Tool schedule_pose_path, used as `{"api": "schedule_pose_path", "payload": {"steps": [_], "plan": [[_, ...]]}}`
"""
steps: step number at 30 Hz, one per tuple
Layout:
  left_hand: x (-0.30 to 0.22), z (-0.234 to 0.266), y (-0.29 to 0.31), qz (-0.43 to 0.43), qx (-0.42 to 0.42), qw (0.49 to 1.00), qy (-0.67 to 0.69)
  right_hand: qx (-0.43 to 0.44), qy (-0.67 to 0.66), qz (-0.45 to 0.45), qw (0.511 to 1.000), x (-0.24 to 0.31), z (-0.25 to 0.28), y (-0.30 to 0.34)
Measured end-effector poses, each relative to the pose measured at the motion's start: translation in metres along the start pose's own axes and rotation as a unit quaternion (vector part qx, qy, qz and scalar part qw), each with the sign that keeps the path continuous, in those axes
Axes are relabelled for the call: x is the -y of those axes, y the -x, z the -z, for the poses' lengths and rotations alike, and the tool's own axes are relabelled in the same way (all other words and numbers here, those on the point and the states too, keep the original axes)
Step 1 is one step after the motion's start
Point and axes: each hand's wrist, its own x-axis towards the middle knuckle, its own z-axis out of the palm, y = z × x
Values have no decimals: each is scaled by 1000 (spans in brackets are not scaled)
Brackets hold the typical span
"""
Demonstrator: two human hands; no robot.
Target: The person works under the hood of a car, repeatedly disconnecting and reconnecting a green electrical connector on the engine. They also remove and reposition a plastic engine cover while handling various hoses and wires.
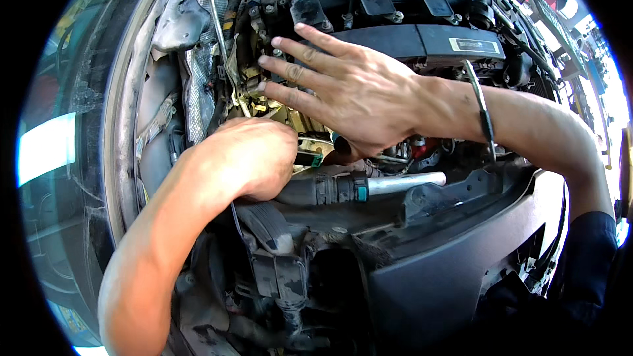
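Note:
Both my hands reach into a car's engine bay. My left hand [254,155] is closed in a fist, low beside the engine. Its fingertips are turned down and away, so whatever they grip is hidden. Close to its knuckles shows a small dark piece with a green edge [311,159]. Over the engine's near side, my right hand [356,89] has its fingers spread apart, their tips close to metal fittings. Its thumb points down beside a dark round part [341,145]. A thin metal rod [217,26] slants down to just behind my left hand.
Under my right hand runs a black hose with a silver pipe [405,183]. The black engine cover [389,43] and ignition coils [376,1] lie beyond. A dark plastic panel [428,277] fills the near right. The windshield [62,158] is at left.

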Motion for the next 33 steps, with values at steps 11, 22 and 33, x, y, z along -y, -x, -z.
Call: {"api": "schedule_pose_path", "payload": {"steps": [11,22,33], "plan": [[-23,2,5,78,-29,991,108,82,26,43,995,-5,7,-9],[-32,2,-4,101,-18,991,82,43,-39,78,995,-26,15,-27],[-17,-11,-7,103,-74,986,109,-104,-127,76,984,-24,-30,11]]}}
